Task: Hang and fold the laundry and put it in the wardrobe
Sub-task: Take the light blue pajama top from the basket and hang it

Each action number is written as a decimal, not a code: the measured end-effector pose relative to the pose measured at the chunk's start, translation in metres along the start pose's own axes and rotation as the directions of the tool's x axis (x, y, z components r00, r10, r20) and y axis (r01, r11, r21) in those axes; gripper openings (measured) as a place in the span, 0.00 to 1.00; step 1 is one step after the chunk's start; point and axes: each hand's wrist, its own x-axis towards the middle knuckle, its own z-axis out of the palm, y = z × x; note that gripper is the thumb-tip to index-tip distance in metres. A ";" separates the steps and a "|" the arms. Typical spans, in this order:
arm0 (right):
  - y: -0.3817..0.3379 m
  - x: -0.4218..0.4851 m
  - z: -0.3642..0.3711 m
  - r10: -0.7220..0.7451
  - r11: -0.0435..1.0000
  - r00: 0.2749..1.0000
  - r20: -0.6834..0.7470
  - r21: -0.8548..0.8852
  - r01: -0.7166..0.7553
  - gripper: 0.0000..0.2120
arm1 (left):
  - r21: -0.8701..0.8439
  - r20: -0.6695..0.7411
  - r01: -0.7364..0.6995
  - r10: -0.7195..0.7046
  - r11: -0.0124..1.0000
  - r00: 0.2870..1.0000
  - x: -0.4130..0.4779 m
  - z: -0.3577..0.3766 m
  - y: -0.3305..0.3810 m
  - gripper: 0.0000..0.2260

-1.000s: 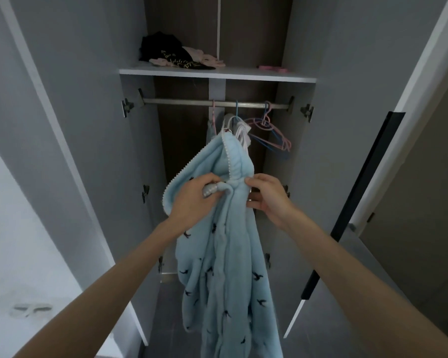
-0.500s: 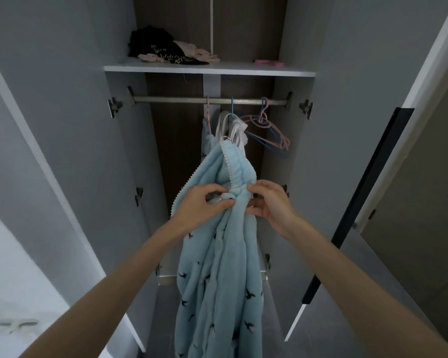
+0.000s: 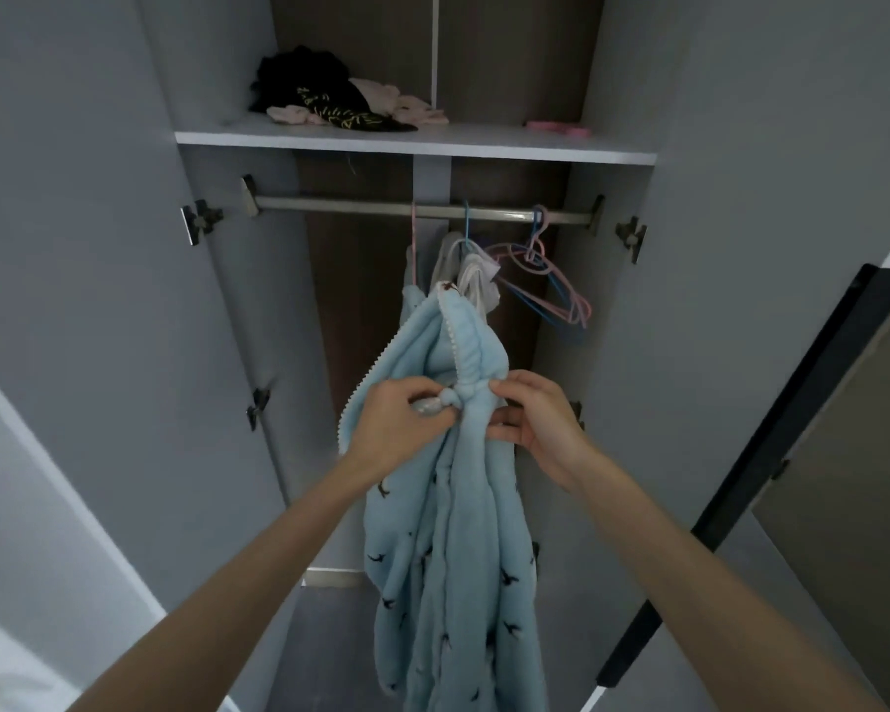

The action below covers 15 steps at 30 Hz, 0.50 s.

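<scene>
In open wardrobe (image 3: 741, 249), below rail (image 3: 361, 207): blue fleece garment (image 3: 453, 531) pinched at neck by left hand (image 3: 399, 429) and right hand (image 3: 540, 429), both clamped on fabric.

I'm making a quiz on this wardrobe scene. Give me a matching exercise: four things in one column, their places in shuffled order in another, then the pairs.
Things:
1. light blue garment
2. black clothing
3. empty pink and blue hangers
4. small pink item

Places:
A. hanging at the right end of the rail
B. left side of the shelf
C. held in both hands
D. right side of the shelf

Pairs: 1-C, 2-B, 3-A, 4-D
</scene>
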 end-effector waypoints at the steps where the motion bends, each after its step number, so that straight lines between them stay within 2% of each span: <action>1: -0.001 0.005 -0.003 0.009 1.000 1.000 0.000 0.026 -0.009 0.04 | 0.012 -0.051 -0.023 0.023 1.000 0.998 0.001 0.004 0.000 0.05; 5: -0.001 0.027 -0.008 0.056 0.989 0.998 0.005 0.136 -0.056 0.05 | 0.071 -0.197 -0.098 0.110 0.993 0.974 0.014 0.019 -0.008 0.01; 9: -0.004 0.051 -0.014 0.116 0.943 0.993 -0.035 0.319 -0.099 0.08 | 0.198 -0.279 -0.155 0.207 0.968 0.938 0.028 0.021 -0.033 0.10; 10: -0.007 0.056 -0.017 0.118 0.930 0.992 -0.044 0.355 -0.094 0.10 | 0.224 -0.249 -0.190 0.244 0.956 0.937 0.032 0.018 -0.041 0.08; 12: -0.012 0.065 -0.025 0.115 0.922 0.991 -0.075 0.380 -0.079 0.13 | 0.301 -0.090 -0.273 0.312 0.914 0.946 0.040 0.006 -0.060 0.10; 15: -0.015 0.074 -0.032 0.141 0.888 0.985 -0.101 0.453 -0.080 0.15 | 0.454 0.200 -0.388 0.333 0.802 0.922 0.056 -0.020 -0.086 0.28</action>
